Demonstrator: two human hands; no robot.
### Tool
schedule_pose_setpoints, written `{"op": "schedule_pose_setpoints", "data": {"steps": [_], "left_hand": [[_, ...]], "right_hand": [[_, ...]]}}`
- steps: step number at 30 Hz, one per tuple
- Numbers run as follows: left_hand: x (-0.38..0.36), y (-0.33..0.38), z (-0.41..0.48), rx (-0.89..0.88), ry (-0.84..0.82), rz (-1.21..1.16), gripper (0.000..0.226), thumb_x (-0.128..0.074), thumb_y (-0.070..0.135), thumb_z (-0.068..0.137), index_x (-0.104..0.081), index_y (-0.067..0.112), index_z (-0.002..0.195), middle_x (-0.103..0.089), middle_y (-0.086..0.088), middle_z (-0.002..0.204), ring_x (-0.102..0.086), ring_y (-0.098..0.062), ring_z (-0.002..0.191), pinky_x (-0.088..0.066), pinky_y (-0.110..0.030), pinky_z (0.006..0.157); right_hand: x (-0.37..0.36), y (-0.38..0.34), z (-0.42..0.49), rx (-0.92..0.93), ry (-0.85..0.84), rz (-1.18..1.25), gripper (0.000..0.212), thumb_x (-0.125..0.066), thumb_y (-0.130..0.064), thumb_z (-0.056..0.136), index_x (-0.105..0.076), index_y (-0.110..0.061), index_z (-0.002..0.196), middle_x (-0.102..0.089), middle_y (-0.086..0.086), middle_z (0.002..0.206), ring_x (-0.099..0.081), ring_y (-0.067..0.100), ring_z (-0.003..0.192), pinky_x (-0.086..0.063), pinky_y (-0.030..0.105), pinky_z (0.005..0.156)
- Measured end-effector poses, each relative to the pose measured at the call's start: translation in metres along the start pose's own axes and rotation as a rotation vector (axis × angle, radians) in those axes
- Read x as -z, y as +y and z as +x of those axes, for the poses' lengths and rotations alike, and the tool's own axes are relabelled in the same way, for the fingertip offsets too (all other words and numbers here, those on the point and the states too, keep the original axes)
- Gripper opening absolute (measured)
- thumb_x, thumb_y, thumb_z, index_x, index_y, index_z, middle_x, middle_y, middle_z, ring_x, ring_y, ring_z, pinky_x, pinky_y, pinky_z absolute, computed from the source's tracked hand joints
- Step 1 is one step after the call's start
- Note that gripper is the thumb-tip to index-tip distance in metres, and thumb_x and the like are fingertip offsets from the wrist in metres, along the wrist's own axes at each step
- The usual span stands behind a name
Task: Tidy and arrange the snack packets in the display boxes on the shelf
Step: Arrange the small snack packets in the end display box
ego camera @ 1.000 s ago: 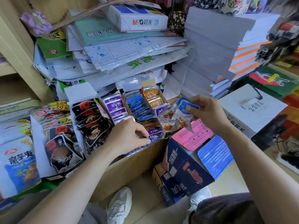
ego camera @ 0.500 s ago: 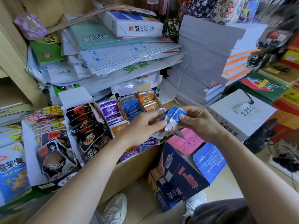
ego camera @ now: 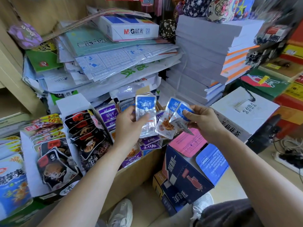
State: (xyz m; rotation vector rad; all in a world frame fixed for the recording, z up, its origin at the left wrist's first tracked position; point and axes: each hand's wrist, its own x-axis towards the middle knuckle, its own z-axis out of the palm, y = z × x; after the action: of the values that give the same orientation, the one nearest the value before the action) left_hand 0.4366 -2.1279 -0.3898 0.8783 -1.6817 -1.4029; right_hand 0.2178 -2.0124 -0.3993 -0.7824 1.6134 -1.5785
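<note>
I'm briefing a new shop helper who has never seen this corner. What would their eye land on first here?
Most likely the two hands at centre: the left hand holds up one blue packet, and the right hand pinches two more blue packets beside it. Next come the black packets lined up at lower left, and the tall stack of white paper at upper right.

The blue-topped packet (ego camera: 145,110) pinched in the left hand (ego camera: 129,126) is silvery plastic film, glossy and crinkled, and so are the two blue packets (ego camera: 172,118) the right hand (ego camera: 203,120) grips. At nine o'clock the black packets (ego camera: 85,128) shine too, standing in a matt white card display box (ego camera: 72,104). At twelve, clear plastic sleeves (ego camera: 114,63) glint over printed sheets. At one there's a matt white paper stack (ego camera: 205,51). The carton (ego camera: 139,169) at six is plain brown cardboard, dull and smooth.
</note>
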Motion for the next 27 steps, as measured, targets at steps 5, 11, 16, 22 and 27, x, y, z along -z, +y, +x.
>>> {"op": "schedule_pose_setpoints", "data": {"steps": [5, 11, 16, 22, 27], "left_hand": [[0.027, 0.002, 0.021, -0.111, 0.268, -0.032, 0.003, -0.068, 0.011, 0.091, -0.067, 0.013, 0.090, -0.067, -0.013, 0.081, -0.058, -0.016, 0.074, -0.044, -0.032, 0.071], [0.043, 0.001, 0.028, -0.184, 0.246, 0.036, 0.014, -0.065, 0.019, 0.095, -0.069, 0.026, 0.083, -0.069, 0.012, 0.076, -0.059, -0.005, 0.073, -0.046, -0.030, 0.070], [0.040, 0.004, 0.031, -0.238, 0.189, 0.114, 0.016, -0.059, 0.019, 0.100, -0.070, 0.018, 0.088, -0.065, -0.012, 0.080, -0.050, -0.009, 0.074, -0.038, -0.023, 0.066], [0.039, 0.003, 0.032, -0.329, 0.269, 0.380, 0.009, -0.071, 0.016, 0.093, -0.074, 0.016, 0.084, -0.066, 0.018, 0.071, -0.061, 0.011, 0.067, -0.041, -0.005, 0.061], [0.044, -0.019, 0.040, -0.361, 0.236, 0.568, 0.011, -0.072, 0.020, 0.091, -0.075, 0.015, 0.081, -0.070, 0.012, 0.069, -0.067, -0.005, 0.064, -0.057, -0.038, 0.062]], "right_hand": [[-0.001, -0.003, 0.001, 0.033, 0.117, 0.034, 0.007, -0.068, -0.008, 0.092, -0.062, -0.007, 0.088, -0.074, 0.007, 0.077, -0.070, 0.019, 0.063, -0.055, 0.025, 0.052], [-0.019, 0.001, 0.003, 0.075, 0.166, -0.073, 0.010, -0.072, -0.014, 0.091, -0.065, -0.007, 0.093, -0.074, 0.007, 0.079, -0.072, 0.017, 0.062, -0.056, 0.031, 0.054], [-0.037, -0.004, 0.001, 0.164, 0.255, -0.108, 0.010, -0.071, -0.015, 0.093, -0.065, -0.015, 0.085, -0.072, -0.002, 0.075, -0.067, 0.006, 0.060, -0.055, 0.028, 0.056], [-0.050, -0.007, 0.001, 0.205, 0.308, -0.097, 0.009, -0.068, -0.013, 0.095, -0.063, -0.006, 0.093, -0.068, 0.000, 0.083, -0.062, -0.005, 0.055, -0.047, 0.013, 0.050], [-0.052, -0.007, 0.002, 0.191, 0.315, -0.109, 0.011, -0.066, -0.014, 0.096, -0.064, -0.003, 0.098, -0.069, 0.002, 0.087, -0.063, -0.005, 0.056, -0.047, 0.012, 0.050]]}}
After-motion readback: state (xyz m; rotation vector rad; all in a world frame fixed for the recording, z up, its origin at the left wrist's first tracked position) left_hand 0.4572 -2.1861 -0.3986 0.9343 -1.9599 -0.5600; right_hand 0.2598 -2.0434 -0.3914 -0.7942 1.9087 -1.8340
